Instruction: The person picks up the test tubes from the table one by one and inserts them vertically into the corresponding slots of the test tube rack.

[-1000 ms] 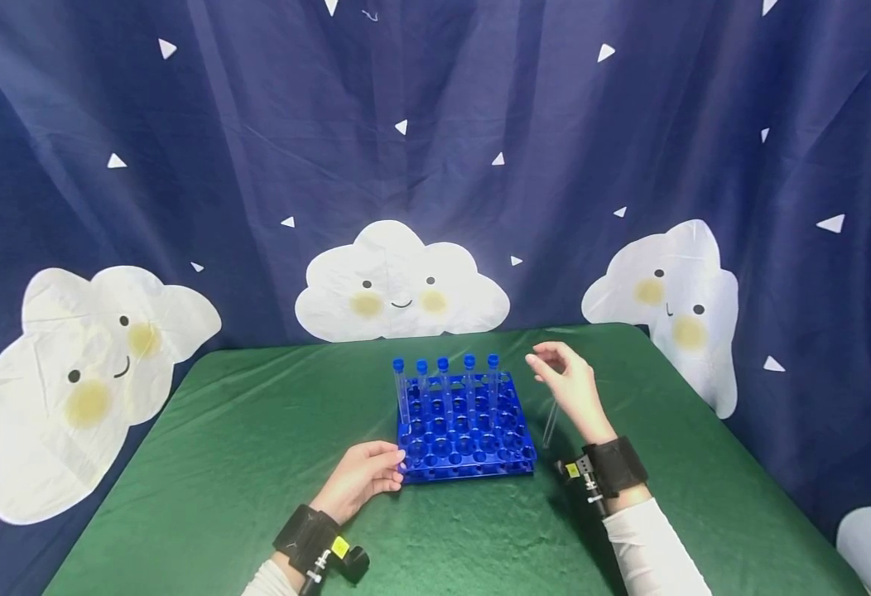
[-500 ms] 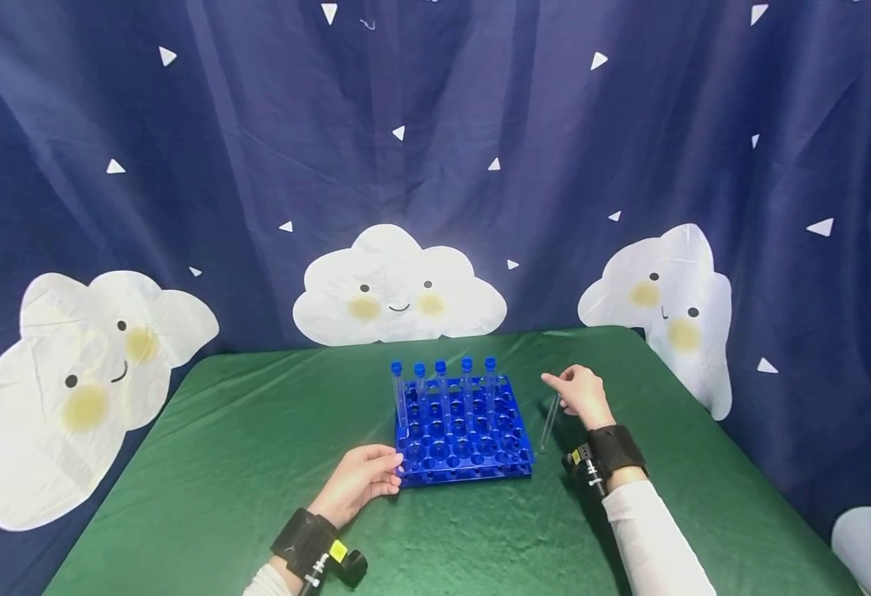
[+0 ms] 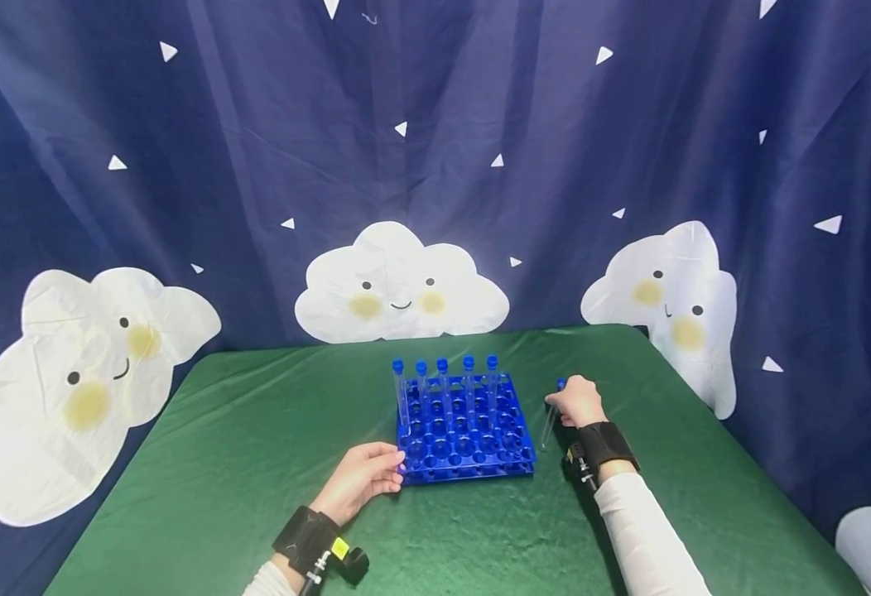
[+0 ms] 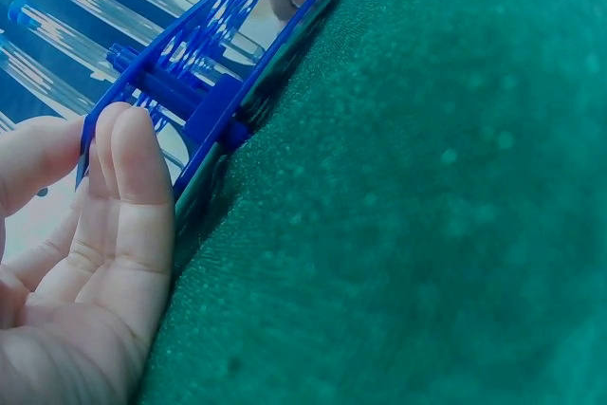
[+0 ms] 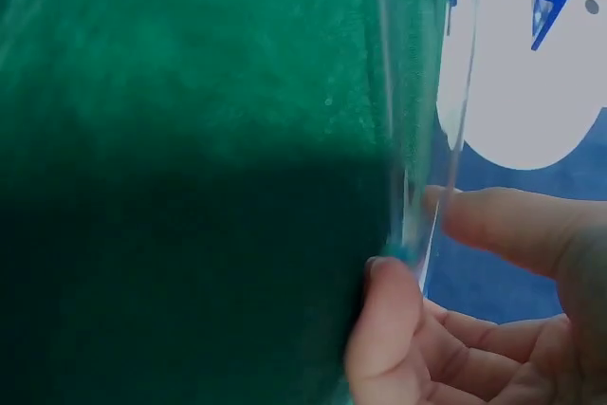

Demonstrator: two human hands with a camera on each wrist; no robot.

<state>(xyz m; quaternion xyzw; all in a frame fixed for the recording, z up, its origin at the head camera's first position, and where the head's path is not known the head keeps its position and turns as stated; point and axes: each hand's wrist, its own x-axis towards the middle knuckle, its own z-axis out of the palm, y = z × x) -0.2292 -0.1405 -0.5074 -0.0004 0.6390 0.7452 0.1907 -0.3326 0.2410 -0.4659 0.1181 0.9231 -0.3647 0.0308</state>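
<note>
In the head view a blue test tube rack point(image 3: 468, 473) stands on the green tabletop, with several clear, blue-capped test tubes point(image 3: 446, 397) upright in its back part. My left hand point(image 3: 361, 482) pinches the rack's near left corner; the left wrist view shows thumb and fingertips on the blue end panel point(image 4: 104, 125). Right of the rack, my right hand point(image 3: 583, 401) holds one more test tube point(image 3: 549, 429), tilted, near its blue cap point(image 3: 560, 383). Up close in the right wrist view, the thumb and fingers are around the tube's point(image 5: 417, 92) capped end.
Green cloth point(image 3: 257, 430) covers the table. Behind it hangs a dark blue curtain point(image 3: 435, 99) with white clouds and triangles. A black strap with a small camera point(image 3: 349, 564) is on each wrist.
My right hand has come down and slightly right, its fingers closing on the loose tube near the cap, which now shows above the hand. The left hand and rack have stayed put.
</note>
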